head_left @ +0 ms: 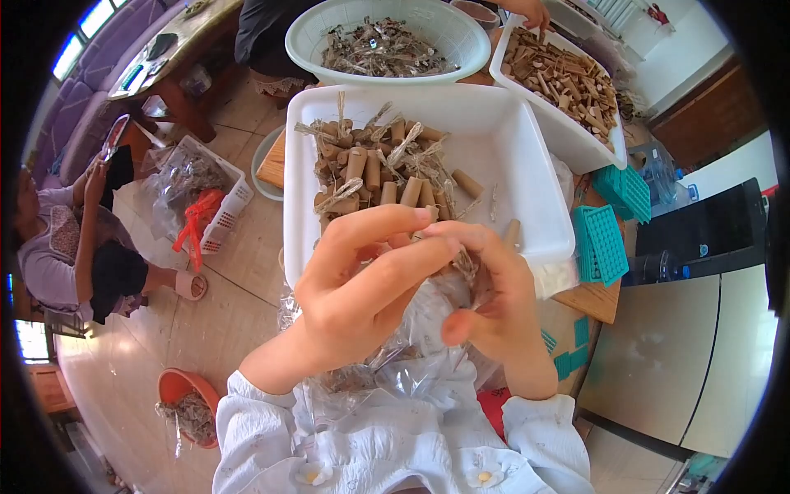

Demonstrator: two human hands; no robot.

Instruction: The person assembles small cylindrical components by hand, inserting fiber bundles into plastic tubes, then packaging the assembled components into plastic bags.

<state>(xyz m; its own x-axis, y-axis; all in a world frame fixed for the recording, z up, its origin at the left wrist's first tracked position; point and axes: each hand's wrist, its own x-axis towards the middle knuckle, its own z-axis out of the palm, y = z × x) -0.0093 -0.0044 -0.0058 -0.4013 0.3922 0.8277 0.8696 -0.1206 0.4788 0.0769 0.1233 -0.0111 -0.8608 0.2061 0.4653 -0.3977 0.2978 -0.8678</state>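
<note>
Both my hands are raised over the near edge of a white plastic tub, their fingertips meeting. My left hand is closed in a pinch, and its own fingers hide what lies in it. My right hand curls with the thumb apart; a tuft of dried, greyish plant strands shows inside its bent fingers. Behind the fingertips, the tub holds a heap of short brown paper-like tubes, some with pale dried strands sticking out. A few tubes lie loose to the right of the heap.
Beyond the tub stand a pale green basin of dried material and a second white tub of brown pieces, where another person's hand reaches in. Teal racks sit at right. Clear plastic covers my lap. A person sits at left.
</note>
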